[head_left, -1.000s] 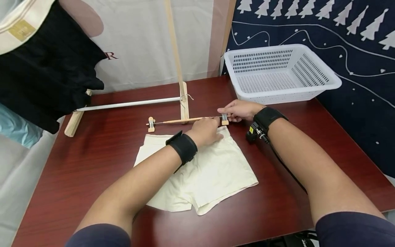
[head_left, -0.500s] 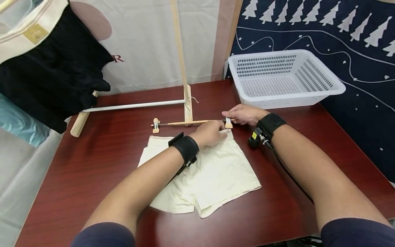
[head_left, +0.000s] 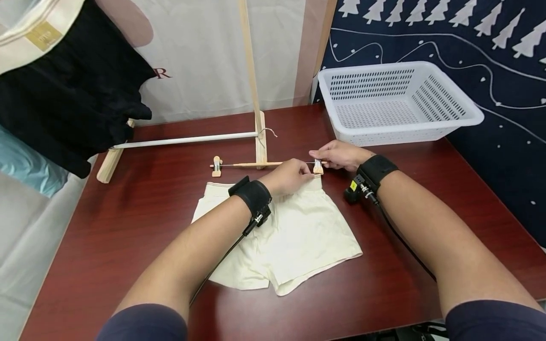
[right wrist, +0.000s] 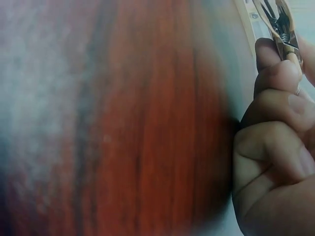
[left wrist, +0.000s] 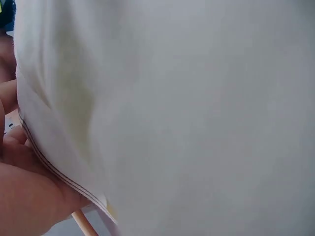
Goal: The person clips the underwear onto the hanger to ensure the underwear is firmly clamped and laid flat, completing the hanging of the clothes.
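Observation:
Cream shorts (head_left: 281, 232) lie flat on the dark red table (head_left: 128, 227), waistband toward the far side. A wooden clip hanger (head_left: 256, 165) lies just beyond the waistband. My right hand (head_left: 337, 155) pinches the hanger's right clip (head_left: 317, 167), seen close in the right wrist view as the clip (right wrist: 279, 22) between my fingertips (right wrist: 278, 73). My left hand (head_left: 290, 177) grips the right corner of the waistband and holds it up to that clip. The left wrist view is filled by the cream fabric (left wrist: 187, 108) with its stitched waistband edge.
A white perforated basket (head_left: 396, 102) stands at the table's far right. A wooden drying rack with a white rail (head_left: 183, 140) and upright post (head_left: 251, 71) is at the back. Dark and pale garments (head_left: 72, 90) hang at the upper left.
My left hand has lifted the waistband corner from the table toward the right clip. My right hand keeps its hold on that clip.

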The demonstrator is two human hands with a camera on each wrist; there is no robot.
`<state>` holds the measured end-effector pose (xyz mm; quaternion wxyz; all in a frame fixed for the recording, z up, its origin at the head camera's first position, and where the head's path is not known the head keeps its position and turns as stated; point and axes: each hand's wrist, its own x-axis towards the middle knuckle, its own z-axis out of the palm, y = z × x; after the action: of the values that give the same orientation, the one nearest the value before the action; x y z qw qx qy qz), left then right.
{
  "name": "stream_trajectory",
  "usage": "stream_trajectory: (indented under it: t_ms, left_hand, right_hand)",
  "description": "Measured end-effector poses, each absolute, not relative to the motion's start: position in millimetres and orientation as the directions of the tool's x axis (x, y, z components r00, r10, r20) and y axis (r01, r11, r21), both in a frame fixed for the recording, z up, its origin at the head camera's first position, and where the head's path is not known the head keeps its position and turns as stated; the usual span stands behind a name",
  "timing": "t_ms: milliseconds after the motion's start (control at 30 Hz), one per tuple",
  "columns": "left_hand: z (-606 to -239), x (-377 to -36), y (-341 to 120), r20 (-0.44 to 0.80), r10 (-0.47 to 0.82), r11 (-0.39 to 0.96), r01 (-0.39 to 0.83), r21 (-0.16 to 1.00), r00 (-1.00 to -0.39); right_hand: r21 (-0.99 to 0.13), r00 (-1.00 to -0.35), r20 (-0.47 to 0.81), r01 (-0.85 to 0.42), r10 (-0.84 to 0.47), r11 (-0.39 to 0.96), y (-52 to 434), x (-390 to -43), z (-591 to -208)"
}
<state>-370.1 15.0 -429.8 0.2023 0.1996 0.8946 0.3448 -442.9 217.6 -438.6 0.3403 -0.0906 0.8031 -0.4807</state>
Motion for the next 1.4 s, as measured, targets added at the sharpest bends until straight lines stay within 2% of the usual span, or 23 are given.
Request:
stream_trajectory:
  t_ms: [300,833,1067,1300,1400]
  left_hand:
    - [-425.1,-372.7,12.7,-0.252,0.473,0.692,0.178,0.700,-0.844]
    - [-416.3,-374.3,8.8,-0.242,0.462,0.706,0.189,0.682,-0.853]
    - [-412.9,-373.6,4.4,-0.254,0.458,0.701,0.170,0.693,-0.852]
    - [-415.5,-371.6,4.1,-0.267,0.470,0.698,0.169,0.696,-0.841]
    - [-416.2,-369.0,1.0,-0.266,0.479,0.730,0.211,0.651,-0.836]
  right_hand:
    - [-0.829,-0.741,-0.456,0.154,-0.492,0.537,214.2,-442.6,-434.1]
    - [-0.809,-0.739,-0.453,0.105,-0.499,0.579,211.0,-446.7,-426.1]
    - [-0.773,-0.729,-0.459,0.046,-0.508,0.632,207.1,-447.4,-420.5]
    - [-0.679,-0.768,-0.417,-0.092,-0.486,0.728,204.4,-438.9,-421.3]
    - [-0.615,-0.786,-0.395,-0.157,-0.475,0.772,204.3,-432.0,-425.8]
